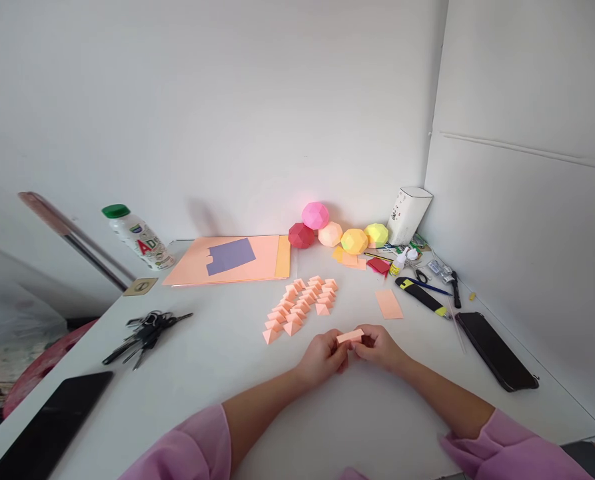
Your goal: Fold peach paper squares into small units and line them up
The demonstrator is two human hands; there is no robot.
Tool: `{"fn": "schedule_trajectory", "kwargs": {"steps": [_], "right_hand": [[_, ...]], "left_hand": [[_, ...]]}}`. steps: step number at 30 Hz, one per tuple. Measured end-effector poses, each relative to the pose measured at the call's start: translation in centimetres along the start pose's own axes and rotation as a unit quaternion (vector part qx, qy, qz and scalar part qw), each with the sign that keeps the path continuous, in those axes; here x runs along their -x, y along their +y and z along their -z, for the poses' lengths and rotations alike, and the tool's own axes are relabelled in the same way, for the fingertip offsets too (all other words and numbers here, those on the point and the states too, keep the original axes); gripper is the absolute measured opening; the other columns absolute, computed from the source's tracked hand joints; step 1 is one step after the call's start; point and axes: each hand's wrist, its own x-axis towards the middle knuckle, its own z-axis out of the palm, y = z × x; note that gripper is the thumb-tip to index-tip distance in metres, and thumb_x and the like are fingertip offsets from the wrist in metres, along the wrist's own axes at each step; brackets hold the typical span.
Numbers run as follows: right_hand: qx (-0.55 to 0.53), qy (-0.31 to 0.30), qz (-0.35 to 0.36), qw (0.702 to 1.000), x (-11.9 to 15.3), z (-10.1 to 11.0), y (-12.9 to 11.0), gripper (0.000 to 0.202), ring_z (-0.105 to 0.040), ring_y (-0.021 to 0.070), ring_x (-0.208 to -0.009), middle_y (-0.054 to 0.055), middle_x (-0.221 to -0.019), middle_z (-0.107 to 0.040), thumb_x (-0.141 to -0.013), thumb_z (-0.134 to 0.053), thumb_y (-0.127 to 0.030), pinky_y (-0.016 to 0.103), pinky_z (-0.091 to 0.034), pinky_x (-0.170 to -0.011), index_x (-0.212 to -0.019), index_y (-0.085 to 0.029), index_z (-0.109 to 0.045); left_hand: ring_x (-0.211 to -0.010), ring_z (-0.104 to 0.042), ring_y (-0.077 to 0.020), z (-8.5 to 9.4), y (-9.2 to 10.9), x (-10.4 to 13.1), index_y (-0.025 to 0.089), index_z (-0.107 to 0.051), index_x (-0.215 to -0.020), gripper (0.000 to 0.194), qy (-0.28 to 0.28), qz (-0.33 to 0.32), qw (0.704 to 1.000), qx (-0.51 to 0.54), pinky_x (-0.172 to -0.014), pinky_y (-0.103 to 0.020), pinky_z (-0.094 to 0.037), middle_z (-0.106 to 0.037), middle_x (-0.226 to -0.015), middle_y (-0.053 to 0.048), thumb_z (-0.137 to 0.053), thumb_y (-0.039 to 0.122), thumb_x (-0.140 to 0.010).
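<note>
Between my two hands is a small folded piece of peach paper point(350, 337), held above the white table. My left hand point(321, 357) pinches its left end, and my right hand point(380, 347) grips its right end with thumb and fingers. Part of the paper is hidden behind my fingers. Just beyond my hands stand rows of small folded peach paper pieces point(301, 305), pointed like little pyramids. A flat peach paper rectangle point(390, 304) lies farther right.
Faceted paper balls point(316, 216) sit against the wall. Peach sheets point(187, 267) lie back left beside a bottle point(140, 239). Keys point(150, 333) and a black tablet point(52, 427) are at left. A box cutter point(422, 297), glue bottle point(398, 263) and black phone point(497, 350) are at right.
</note>
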Motion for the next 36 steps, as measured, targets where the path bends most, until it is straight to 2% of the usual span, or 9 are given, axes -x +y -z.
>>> {"fn": "schedule_trajectory", "kwargs": {"steps": [4, 10, 16, 20, 22, 28, 32, 36], "right_hand": [[0.004, -0.005, -0.006, 1.000, 0.0, 0.1, 0.1, 0.010, -0.042, 0.0087, -0.050, -0.003, -0.056, -0.049, -0.068, -0.061, -0.020, 0.021, -0.031, -0.046, -0.065, -0.015, -0.053], [-0.084, -0.030, -0.015, 0.996, -0.3, 1.1, 0.1, 0.006, -0.054, 0.0117, -0.054, -0.001, -0.058, -0.059, -0.066, -0.057, -0.015, 0.025, -0.043, -0.055, -0.064, -0.016, -0.052], [-0.164, -0.034, 0.018, 0.986, -0.7, 1.8, -0.1, 0.014, -0.057, 0.0136, -0.053, 0.000, -0.064, -0.059, -0.078, -0.055, -0.028, 0.027, -0.045, -0.050, -0.071, -0.017, -0.051], [-0.090, -0.074, 0.007, 0.993, -0.4, 1.3, -0.2, 0.020, -0.056, 0.0127, -0.061, 0.001, -0.071, -0.059, -0.076, -0.063, -0.032, 0.024, -0.042, -0.054, -0.084, -0.015, -0.057], [-0.059, -0.087, 0.007, 0.994, -0.3, 1.0, -0.3, 0.021, -0.053, 0.0116, -0.062, 0.001, -0.070, -0.057, -0.076, -0.064, -0.033, 0.023, -0.039, -0.055, -0.082, -0.013, -0.060], [-0.048, -0.077, 0.008, 0.996, -0.3, 1.0, -0.5, 0.020, -0.045, 0.0098, -0.056, -0.003, -0.059, -0.048, -0.074, -0.064, -0.031, 0.022, -0.034, -0.051, -0.069, -0.013, -0.059], [-0.056, -0.058, 0.001, 0.997, -0.1, 1.0, -0.8, 0.013, -0.047, 0.0105, -0.055, -0.003, -0.057, -0.051, -0.071, -0.063, -0.026, 0.023, -0.036, -0.051, -0.066, -0.014, -0.060], [-0.083, -0.030, 0.002, 0.996, -0.1, 1.2, -0.9, 0.010, -0.050, 0.0115, -0.054, -0.001, -0.057, -0.056, -0.070, -0.060, -0.023, 0.024, -0.040, -0.051, -0.065, -0.015, -0.059]], "left_hand": [[-0.048, -0.048, -0.0107, 0.0, 0.1, 0.1, 0.019, -0.048, -0.073, 0.019, -0.001, -0.013, 0.999, -0.048, -0.050, -0.022, -0.036, -0.056, -0.052, 0.003, -0.042, 0.031, -0.086], [-0.045, -0.048, -0.0101, 0.2, 0.4, 0.1, 0.018, -0.047, -0.075, 0.027, -0.012, 0.025, 0.999, 0.033, -0.047, -0.022, -0.036, -0.056, -0.053, 0.003, -0.043, 0.042, -0.086], [-0.042, -0.047, -0.0097, 0.4, 0.3, 0.0, 0.019, -0.042, -0.069, 0.034, 0.011, 0.031, 0.997, 0.066, -0.047, -0.023, -0.036, -0.053, -0.047, 0.004, -0.044, 0.049, -0.085], [-0.043, -0.048, -0.0106, 0.2, 0.1, -0.1, 0.019, -0.045, -0.075, 0.030, 0.004, 0.020, 0.998, 0.065, -0.045, -0.022, -0.034, -0.055, -0.050, 0.004, -0.046, 0.048, -0.084], [-0.044, -0.048, -0.0104, 0.1, 0.1, -0.1, 0.019, -0.046, -0.074, 0.029, -0.002, 0.008, 0.999, 0.052, -0.046, -0.022, -0.035, -0.055, -0.050, 0.004, -0.047, 0.046, -0.084], [-0.047, -0.047, -0.0103, 0.3, 0.2, 0.1, 0.019, -0.046, -0.072, 0.024, -0.011, 0.006, 1.000, 0.006, -0.048, -0.022, -0.034, -0.054, -0.051, 0.004, -0.044, 0.039, -0.085], [-0.047, -0.046, -0.0105, 0.2, 0.4, 0.2, 0.020, -0.043, -0.069, 0.024, -0.011, 0.003, 1.000, -0.003, -0.048, -0.023, -0.034, -0.054, -0.051, 0.004, -0.046, 0.038, -0.084], [-0.046, -0.047, -0.0108, 0.1, 0.3, 0.2, 0.021, -0.038, -0.070, 0.027, 0.002, 0.012, 0.999, 0.033, -0.048, -0.023, -0.035, -0.055, -0.051, 0.004, -0.044, 0.042, -0.086]]}}
